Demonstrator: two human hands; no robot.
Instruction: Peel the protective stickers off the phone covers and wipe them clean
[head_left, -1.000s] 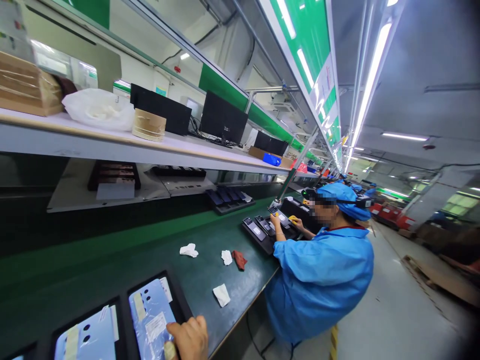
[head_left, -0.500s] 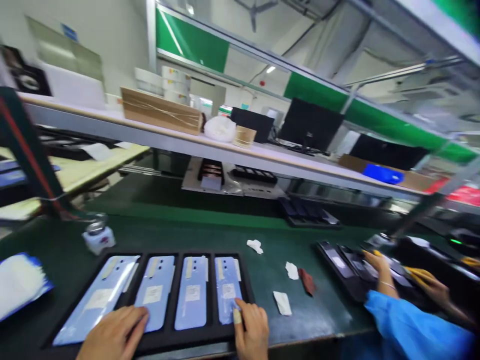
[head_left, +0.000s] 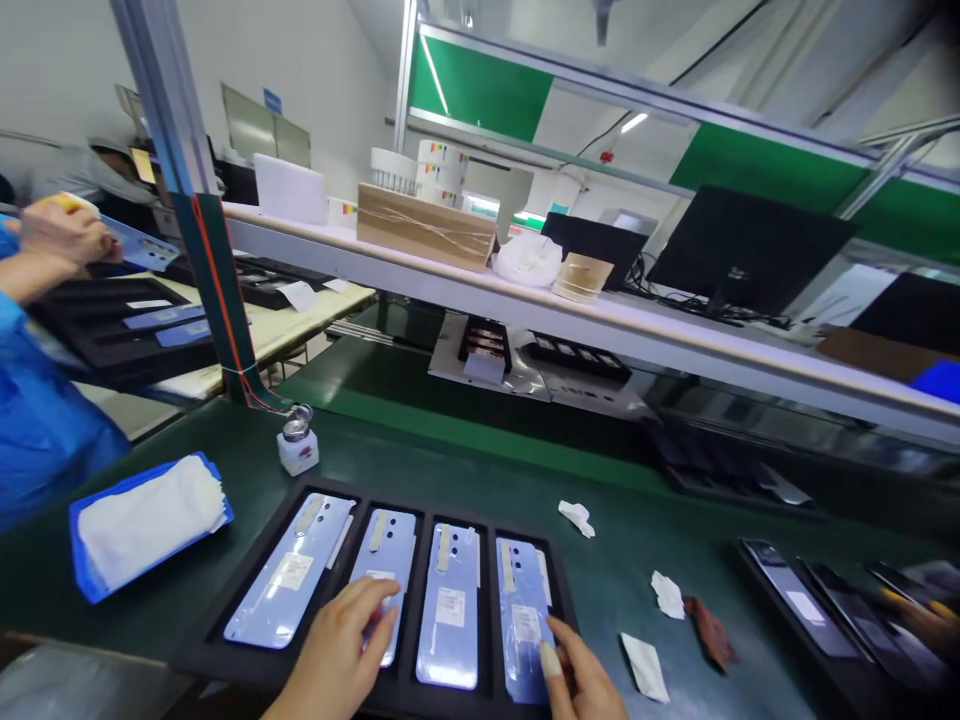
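Note:
In the head view, a black tray point(head_left: 196, 652) lies in front of me with several light blue phone-shaped panels in its slots, each with a white label and camera holes. My left hand point(head_left: 337, 650) is over the lower part of the second panel point(head_left: 394, 530), thumb and forefinger apart, partly covering its label. The third panel point(head_left: 448, 645) and the leftmost panel point(head_left: 274, 610) are untouched. At the lower right edge of the rightmost panel point(head_left: 523, 580) is my right hand point(head_left: 581, 675), its fingertips at the panel and a pale cover on the thumb.
A blue tray with white wipes point(head_left: 150, 520) and a small white bottle point(head_left: 298, 452) stand left. Crumpled white scraps point(head_left: 643, 668) and a brown scrap point(head_left: 711, 634) lie right. Dark phones point(head_left: 802, 600) are farther right. Co-workers' hands point(head_left: 67, 235) show at both sides. A shelf point(head_left: 450, 285) spans above.
My view has swung left, so the bench appears farther right. My left hand has shifted from between the first two panels onto the second. My right hand stays by the rightmost panel.

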